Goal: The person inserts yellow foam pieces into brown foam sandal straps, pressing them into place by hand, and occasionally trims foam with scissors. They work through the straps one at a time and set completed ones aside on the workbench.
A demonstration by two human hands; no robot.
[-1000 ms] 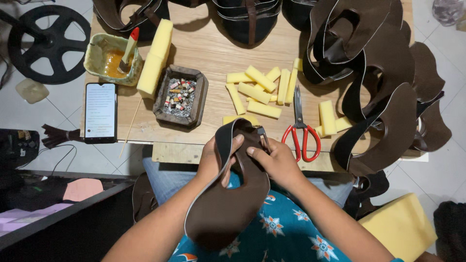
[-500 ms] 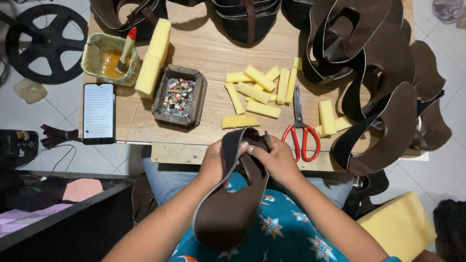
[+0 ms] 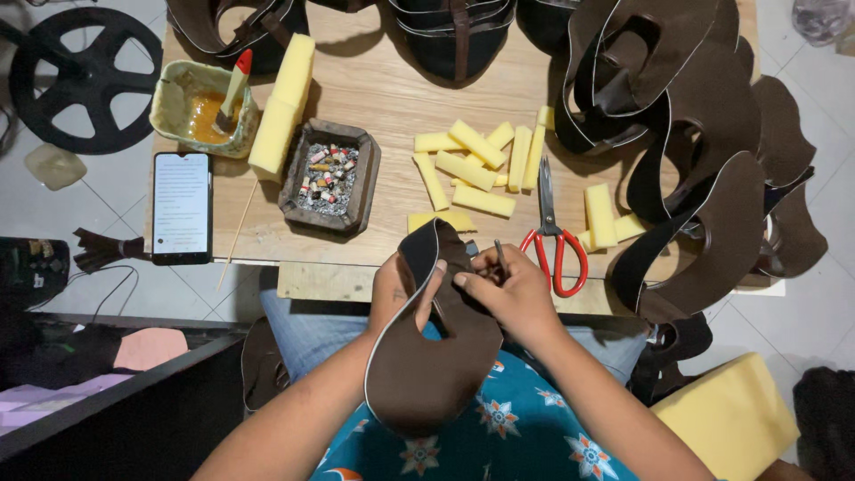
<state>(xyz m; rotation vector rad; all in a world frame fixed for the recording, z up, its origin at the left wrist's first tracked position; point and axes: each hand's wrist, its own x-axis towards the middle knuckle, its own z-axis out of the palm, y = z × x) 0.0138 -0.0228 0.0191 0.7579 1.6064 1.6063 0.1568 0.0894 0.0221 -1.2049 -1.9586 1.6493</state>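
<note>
I hold a brown leather piece over my lap, just below the near edge of the wooden table. My left hand grips its left edge, thumb hooked over the white-trimmed rim. My right hand is closed on its upper right part, fingers pinching a thin dark bit I can't make out. Compared with half a second ago the piece sits a bit more upright, top strap raised to the table edge; hands barely shifted.

On the table, just beyond my right hand: red-handled scissors. Left of the scissors: yellow foam strips, scattered; a couple more to their right. Further left: a square ashtray full of butts. Left of that: a phone, screen lit, with a thin wooden stick beside it. Beyond the ashtray: a yellow foam block and a glue bowl with a red-handled brush. Far edge and right of the scissors: a pile of brown leather cutouts. Lower right of the table: a yellow foam slab.
</note>
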